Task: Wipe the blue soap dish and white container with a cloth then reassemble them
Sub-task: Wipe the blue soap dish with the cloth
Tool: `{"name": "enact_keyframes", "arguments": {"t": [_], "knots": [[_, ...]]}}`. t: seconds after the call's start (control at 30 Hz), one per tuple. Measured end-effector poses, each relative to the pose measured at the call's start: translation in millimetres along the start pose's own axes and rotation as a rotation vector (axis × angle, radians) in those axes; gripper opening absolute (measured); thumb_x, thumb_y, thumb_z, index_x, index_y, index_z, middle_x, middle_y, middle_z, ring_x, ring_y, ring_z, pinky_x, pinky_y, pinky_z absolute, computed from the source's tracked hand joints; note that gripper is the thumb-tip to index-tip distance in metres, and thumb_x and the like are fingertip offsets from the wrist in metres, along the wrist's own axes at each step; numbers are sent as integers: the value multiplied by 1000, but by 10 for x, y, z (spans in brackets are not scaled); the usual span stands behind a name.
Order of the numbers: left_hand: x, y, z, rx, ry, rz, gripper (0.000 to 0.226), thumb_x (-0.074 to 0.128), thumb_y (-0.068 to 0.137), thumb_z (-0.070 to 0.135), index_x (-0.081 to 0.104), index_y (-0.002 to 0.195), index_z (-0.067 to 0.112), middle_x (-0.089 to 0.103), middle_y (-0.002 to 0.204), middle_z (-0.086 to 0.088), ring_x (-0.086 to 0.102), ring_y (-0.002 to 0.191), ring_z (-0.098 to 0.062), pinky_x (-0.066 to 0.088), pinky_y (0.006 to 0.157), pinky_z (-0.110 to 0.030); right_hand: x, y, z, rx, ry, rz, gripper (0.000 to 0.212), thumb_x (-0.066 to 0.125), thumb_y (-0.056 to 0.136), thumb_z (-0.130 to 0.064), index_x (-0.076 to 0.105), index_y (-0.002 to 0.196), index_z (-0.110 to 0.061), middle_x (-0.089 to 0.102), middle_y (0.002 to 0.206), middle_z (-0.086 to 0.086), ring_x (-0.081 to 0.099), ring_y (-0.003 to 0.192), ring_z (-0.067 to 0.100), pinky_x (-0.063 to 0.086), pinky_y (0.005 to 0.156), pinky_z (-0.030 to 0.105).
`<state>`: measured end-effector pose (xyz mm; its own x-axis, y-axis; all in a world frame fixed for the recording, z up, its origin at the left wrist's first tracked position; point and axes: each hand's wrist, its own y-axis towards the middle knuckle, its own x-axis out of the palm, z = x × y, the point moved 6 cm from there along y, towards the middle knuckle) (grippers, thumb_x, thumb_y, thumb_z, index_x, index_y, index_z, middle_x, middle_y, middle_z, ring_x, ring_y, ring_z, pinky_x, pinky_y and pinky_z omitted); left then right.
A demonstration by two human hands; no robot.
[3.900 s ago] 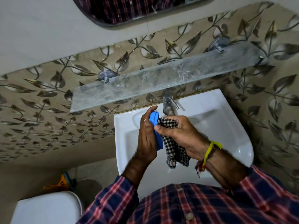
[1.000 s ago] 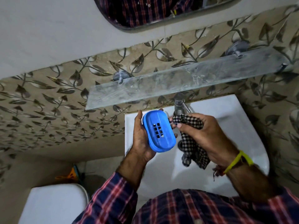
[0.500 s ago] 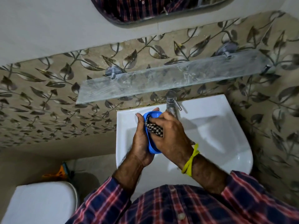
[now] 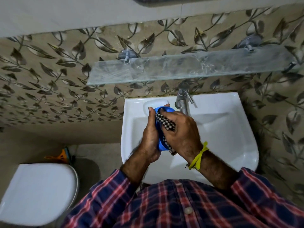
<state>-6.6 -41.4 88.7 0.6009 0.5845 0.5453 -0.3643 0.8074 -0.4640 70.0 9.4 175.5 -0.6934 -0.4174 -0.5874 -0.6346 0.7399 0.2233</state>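
My left hand [image 4: 150, 132] grips the blue soap dish [image 4: 162, 145], holding it on edge above the white sink [image 4: 230, 137]. My right hand [image 4: 182, 130] presses a black-and-white checked cloth [image 4: 165, 123] against the dish's inner face and covers most of it. Only the dish's top rim and lower edge show between my hands. The white container [image 4: 156, 102] rests on the sink's back left ledge, just behind my left fingertips.
A chrome tap [image 4: 182, 97] stands at the back of the sink, right of my hands. A glass shelf [image 4: 189, 68] juts from the leaf-patterned wall above. A white toilet lid [image 4: 37, 193] lies lower left, with an orange item [image 4: 60, 156] on the floor behind it.
A second ago my right hand held the cloth beside the dish, whose slotted face showed. It has since pressed the cloth onto the dish and slid down over it.
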Motion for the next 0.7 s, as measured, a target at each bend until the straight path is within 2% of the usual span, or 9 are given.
{"name": "enact_keyframes", "arguments": {"t": [0.07, 0.13, 0.2, 0.3, 0.37, 0.43, 0.5, 0.6, 0.7], "knots": [[-57, -3, 29, -18, -16, 6, 67, 32, 93, 73, 69, 126, 27, 77, 108, -5, 75, 95, -22, 60, 81, -37, 109, -29, -13, -38, -36, -175, 54, 64, 82, -10, 57, 135, -21, 69, 116, 8, 65, 105, 27, 55, 91, 39], [-110, -20, 54, -20, -20, 10, 70, 28, 94, 74, 67, 130, 29, 76, 109, -6, 74, 94, -23, 60, 80, -38, 125, -76, -9, -131, -153, -297, 60, 61, 84, -13, 51, 140, -31, 67, 109, 2, 64, 97, 27, 55, 81, 38], [-131, -49, 14, -30, -10, 12, 71, 27, 93, 76, 70, 125, 30, 76, 112, -6, 74, 96, -24, 62, 78, -40, 61, -80, 29, -186, -293, -294, 62, 61, 83, -14, 50, 139, -39, 66, 110, -3, 64, 95, 28, 53, 75, 34], [-134, -57, -53, -60, -13, 33, 71, 27, 94, 75, 79, 108, 28, 77, 109, -8, 75, 95, -25, 62, 76, -40, 27, 27, 30, -110, -254, -221, 58, 61, 83, -14, 55, 135, -38, 67, 118, -5, 64, 104, 25, 54, 82, 34], [-193, -45, 7, -66, -45, 35, 69, 28, 95, 74, 74, 118, 28, 77, 110, -8, 74, 95, -25, 61, 78, -41, 145, 6, -71, -123, -159, -296, 55, 57, 84, -17, 55, 136, -34, 66, 123, -2, 63, 108, 26, 55, 87, 38], [-245, -37, 79, -63, -61, 12, 69, 28, 95, 74, 68, 128, 29, 76, 107, -7, 74, 92, -24, 59, 80, -40, 210, -110, -116, -208, -167, -380, 58, 50, 81, -20, 53, 136, -36, 67, 113, 2, 65, 97, 31, 56, 78, 42], [-248, -37, 49, -67, -40, 4, 70, 28, 95, 74, 68, 129, 29, 76, 107, -7, 74, 92, -24, 60, 79, -40, 140, -143, -42, -249, -267, -338, 59, 53, 81, -19, 52, 135, -41, 66, 107, 0, 64, 93, 32, 55, 74, 40], [-198, -11, -38, -94, -34, 21, 70, 28, 95, 74, 68, 128, 28, 74, 117, -9, 71, 102, -27, 57, 88, -45, 90, -45, 33, -179, -270, -261, 57, 59, 84, -16, 54, 135, -40, 67, 116, -4, 64, 101, 28, 52, 82, 34], [-206, 17, 63, -105, -54, -10, 71, 28, 93, 77, 64, 133, 31, 70, 120, -12, 69, 104, -29, 52, 96, -47, 197, -108, -59, -242, -253, -399, 60, 59, 82, -13, 54, 135, -38, 66, 107, -2, 63, 97, 30, 52, 76, 36]]}}
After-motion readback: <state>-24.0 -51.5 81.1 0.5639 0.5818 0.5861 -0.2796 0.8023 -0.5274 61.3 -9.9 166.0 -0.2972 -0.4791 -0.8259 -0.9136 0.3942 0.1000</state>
